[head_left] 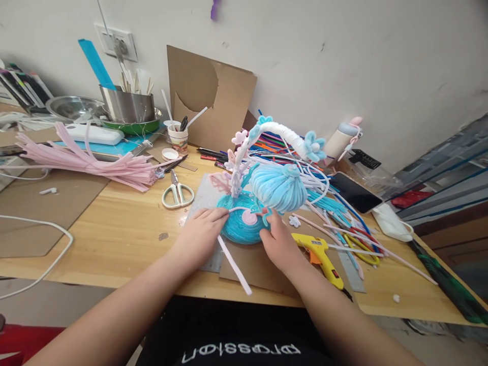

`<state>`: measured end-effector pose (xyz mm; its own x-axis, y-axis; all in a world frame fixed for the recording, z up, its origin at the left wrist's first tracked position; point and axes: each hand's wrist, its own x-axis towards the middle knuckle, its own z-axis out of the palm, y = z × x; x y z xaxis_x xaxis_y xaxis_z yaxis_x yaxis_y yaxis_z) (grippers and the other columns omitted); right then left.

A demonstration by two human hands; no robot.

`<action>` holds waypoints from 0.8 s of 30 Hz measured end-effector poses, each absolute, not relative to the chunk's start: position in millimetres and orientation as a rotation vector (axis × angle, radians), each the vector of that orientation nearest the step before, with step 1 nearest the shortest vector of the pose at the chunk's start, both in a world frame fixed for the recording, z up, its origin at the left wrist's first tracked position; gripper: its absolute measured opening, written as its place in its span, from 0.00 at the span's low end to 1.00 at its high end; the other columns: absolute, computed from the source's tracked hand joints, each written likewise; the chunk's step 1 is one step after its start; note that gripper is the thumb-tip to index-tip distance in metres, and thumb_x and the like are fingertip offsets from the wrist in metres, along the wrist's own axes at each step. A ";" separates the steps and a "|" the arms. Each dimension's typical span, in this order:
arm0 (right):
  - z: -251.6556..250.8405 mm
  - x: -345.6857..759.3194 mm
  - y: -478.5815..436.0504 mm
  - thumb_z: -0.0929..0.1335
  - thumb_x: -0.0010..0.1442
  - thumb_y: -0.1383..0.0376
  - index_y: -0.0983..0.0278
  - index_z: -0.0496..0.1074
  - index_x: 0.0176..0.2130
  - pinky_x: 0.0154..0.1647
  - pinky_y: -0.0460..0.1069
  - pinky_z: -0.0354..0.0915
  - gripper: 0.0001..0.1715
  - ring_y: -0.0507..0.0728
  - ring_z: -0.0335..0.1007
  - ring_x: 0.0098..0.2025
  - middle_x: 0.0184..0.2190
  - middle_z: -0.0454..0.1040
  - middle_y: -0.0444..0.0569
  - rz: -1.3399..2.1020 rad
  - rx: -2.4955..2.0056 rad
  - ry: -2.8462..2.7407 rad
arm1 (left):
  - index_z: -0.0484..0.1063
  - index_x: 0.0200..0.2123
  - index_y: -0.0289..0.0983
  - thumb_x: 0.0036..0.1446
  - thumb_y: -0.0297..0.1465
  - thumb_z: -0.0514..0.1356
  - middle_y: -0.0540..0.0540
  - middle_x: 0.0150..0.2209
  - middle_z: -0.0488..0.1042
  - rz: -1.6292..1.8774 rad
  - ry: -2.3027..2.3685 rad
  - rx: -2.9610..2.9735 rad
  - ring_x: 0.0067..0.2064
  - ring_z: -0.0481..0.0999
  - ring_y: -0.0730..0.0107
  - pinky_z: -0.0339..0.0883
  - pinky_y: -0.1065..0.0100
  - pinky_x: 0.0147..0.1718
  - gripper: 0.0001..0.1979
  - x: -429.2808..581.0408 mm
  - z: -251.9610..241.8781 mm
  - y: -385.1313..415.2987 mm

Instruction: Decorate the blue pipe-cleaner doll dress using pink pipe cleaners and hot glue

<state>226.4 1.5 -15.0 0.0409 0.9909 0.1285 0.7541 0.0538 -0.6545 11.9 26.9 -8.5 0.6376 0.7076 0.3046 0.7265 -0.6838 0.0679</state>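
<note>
A round base (pixel 238 234) coiled from blue pipe cleaners sits in front of me, with a pale pink disc (pixel 249 217) at its middle. My left hand (pixel 204 229) is closed at the base's left edge on a pale pink pipe cleaner (pixel 235 265). One end runs toward the disc; the other hangs toward me. At the right edge, my right hand (pixel 280 236) has thumb and forefinger together; what they pinch is unclear. Above rises a white wrapped arch (pixel 284 133) with blue and pink flowers. A pleated light-blue shade (pixel 279 188) partly covers the base.
A yellow glue gun (pixel 318 254) lies beside my right forearm. Scissors (pixel 178 192) and a pink pipe-cleaner bundle (pixel 102 162) are to the left. Loose pipe cleaners (pixel 335 211), a phone (pixel 356 192) and a bottle (pixel 340 140) are to the right. Cardboard (pixel 236 96) leans on the wall.
</note>
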 end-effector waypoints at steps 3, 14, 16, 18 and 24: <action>-19.8 227.3 0.6 0.58 0.51 0.70 0.65 0.59 0.55 0.53 0.64 0.59 0.30 0.66 0.62 0.54 0.51 0.68 0.59 0.560 -1.712 -1.710 | 0.67 0.53 0.36 0.54 0.18 0.48 0.44 0.55 0.69 -0.469 -1.249 -2.794 0.52 0.70 0.63 0.60 0.62 0.51 0.24 12.3 -8.8 25.9; -16.8 217.8 -7.1 0.57 0.51 0.74 0.67 0.62 0.47 0.59 0.70 0.45 0.23 0.64 0.64 0.51 0.45 0.71 0.58 0.168 -1.671 -1.940 | 0.67 0.53 0.33 0.56 0.19 0.49 0.42 0.55 0.69 -0.495 -1.251 -2.810 0.51 0.70 0.61 0.60 0.61 0.51 0.22 12.6 -9.8 24.5; -17.4 216.7 -4.8 0.57 0.51 0.74 0.68 0.62 0.47 0.59 0.69 0.46 0.23 0.64 0.64 0.51 0.45 0.71 0.59 0.125 -1.670 -1.956 | 0.67 0.53 0.33 0.56 0.19 0.49 0.43 0.55 0.69 -0.516 -1.258 -2.818 0.51 0.70 0.61 0.61 0.61 0.51 0.22 12.6 -10.0 24.6; -18.1 215.8 -2.9 0.56 0.52 0.74 0.69 0.62 0.47 0.58 0.69 0.47 0.22 0.64 0.64 0.50 0.45 0.71 0.60 0.087 -1.683 -1.973 | 0.67 0.53 0.33 0.55 0.19 0.50 0.43 0.55 0.70 -0.544 -1.270 -2.829 0.51 0.70 0.61 0.61 0.60 0.51 0.22 13.0 -10.4 24.6; -18.5 211.6 2.2 0.59 0.63 0.63 0.69 0.67 0.48 0.57 0.69 0.45 0.18 0.67 0.64 0.51 0.46 0.73 0.62 -0.112 -1.737 -2.076 | 0.69 0.51 0.32 0.53 0.19 0.51 0.42 0.54 0.70 -0.612 -1.297 -2.874 0.52 0.70 0.59 0.61 0.58 0.53 0.22 13.0 -10.5 20.9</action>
<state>211.6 2.2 -18.5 -0.1239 0.9201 0.3715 0.9547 0.2126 -0.2082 13.0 20.9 -10.5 0.6018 0.7351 0.3122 0.7081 -0.6719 0.2170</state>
